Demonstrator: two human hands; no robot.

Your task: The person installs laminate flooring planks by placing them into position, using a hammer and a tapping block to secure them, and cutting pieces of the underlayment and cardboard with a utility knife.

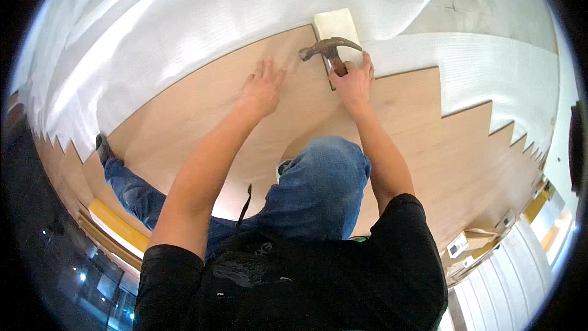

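My left hand (262, 91) lies flat on a light wood floor plank (205, 95), fingers stretched toward its far edge. To its right, my right hand (354, 84) is closed around the handle of a claw hammer (329, 48). The hammer's head is brown and worn, with the striking face to the left and the claw to the right. Behind and under it, a cream-coloured block (338, 23) sits against the plank's right end. Some fingers of my right hand reach along the block's near right edge; whether they also grip it I cannot tell.
White foam underlay (184, 30) spreads beyond the planks, rumpled at the far left. Plank ends form a stepped edge at right. My bent knee (327, 175) is near, and my foot (103, 146) rests at left. Yellow boxes (119, 227) and stacked boards (502, 282) lie behind me.
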